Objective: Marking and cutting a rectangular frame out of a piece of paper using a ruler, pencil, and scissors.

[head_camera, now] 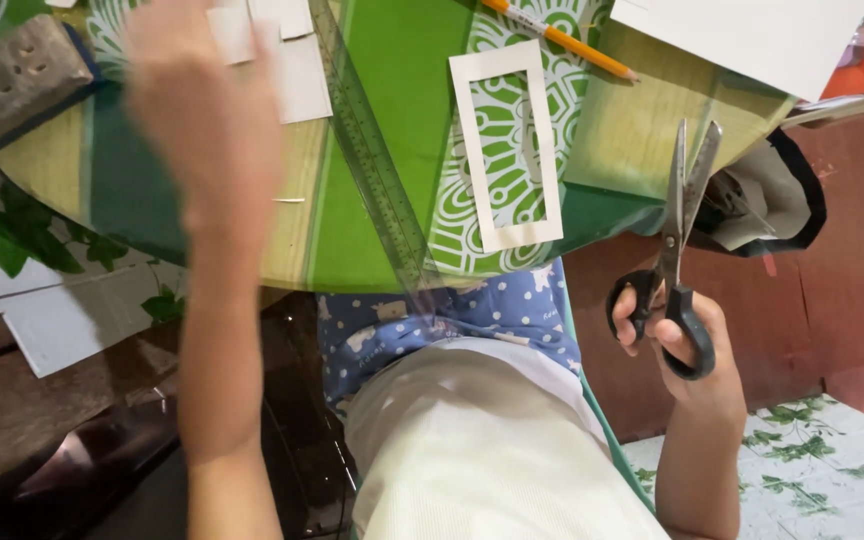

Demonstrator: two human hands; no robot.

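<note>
My right hand grips the black handles of a pair of scissors off the table's right edge, blades pointing up and slightly apart. My left hand, blurred, is raised over the left part of the green patterned table, above some white paper pieces; what it holds, if anything, cannot be made out. A white rectangular paper frame lies on the table between my hands. A clear ruler lies diagonally just left of the frame.
An orange pencil lies near the table's far side. A white sheet sits at the upper right over red and dark things. A grey perforated block rests at the upper left. Leaf-patterned flooring shows below.
</note>
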